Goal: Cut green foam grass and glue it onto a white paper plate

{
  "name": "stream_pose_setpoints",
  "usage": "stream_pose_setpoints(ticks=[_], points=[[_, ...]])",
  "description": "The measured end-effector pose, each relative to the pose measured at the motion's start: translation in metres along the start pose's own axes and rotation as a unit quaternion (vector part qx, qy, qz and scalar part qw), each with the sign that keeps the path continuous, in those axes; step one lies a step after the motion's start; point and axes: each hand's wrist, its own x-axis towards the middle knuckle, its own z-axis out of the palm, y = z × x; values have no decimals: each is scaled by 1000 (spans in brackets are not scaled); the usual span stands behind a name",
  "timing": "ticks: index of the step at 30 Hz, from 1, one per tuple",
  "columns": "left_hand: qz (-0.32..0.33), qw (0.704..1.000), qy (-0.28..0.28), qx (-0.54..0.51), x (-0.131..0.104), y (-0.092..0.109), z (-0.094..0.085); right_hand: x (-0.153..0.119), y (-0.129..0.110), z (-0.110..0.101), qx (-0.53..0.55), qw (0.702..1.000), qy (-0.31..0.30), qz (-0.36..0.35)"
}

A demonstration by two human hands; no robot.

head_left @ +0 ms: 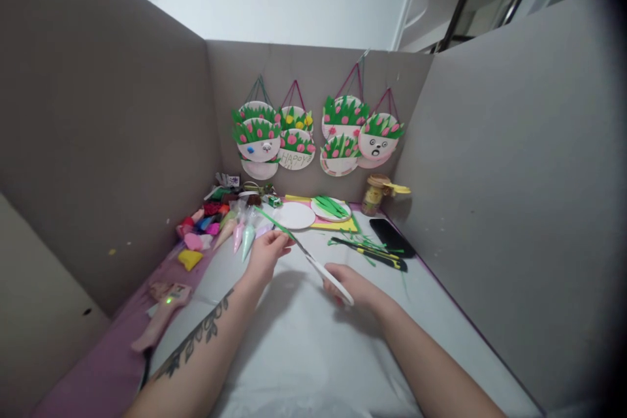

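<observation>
My left hand [268,253] pinches a narrow green paper strip [269,217], which points up and to the left. A pair of scissors with white handles [333,279] is gripped in my right hand [349,284]. The blades reach toward the strip's near end, close to my left fingertips; whether they touch the paper I cannot tell. Beyond the hands lie a white paper plate [295,215] and a second plate [318,214] with cut green paper strips [332,206] on it. Thin green scraps [353,239] are scattered to the right of the hands.
Black-and-yellow cutters [377,256] and a black phone [392,238] lie at the right. A jar [375,194] stands behind them. At the left are a pink glue gun [164,313], piping bags [247,238] and coloured clay packets [193,241]. Decorated plates [345,111] hang on the grey back panel.
</observation>
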Motion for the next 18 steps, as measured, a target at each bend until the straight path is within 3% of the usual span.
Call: stream_pose_setpoints(ticks=[18], points=[[-18,999,-30,-8,0,-1,-1,-1,1,-3,14,999,-41,-23]])
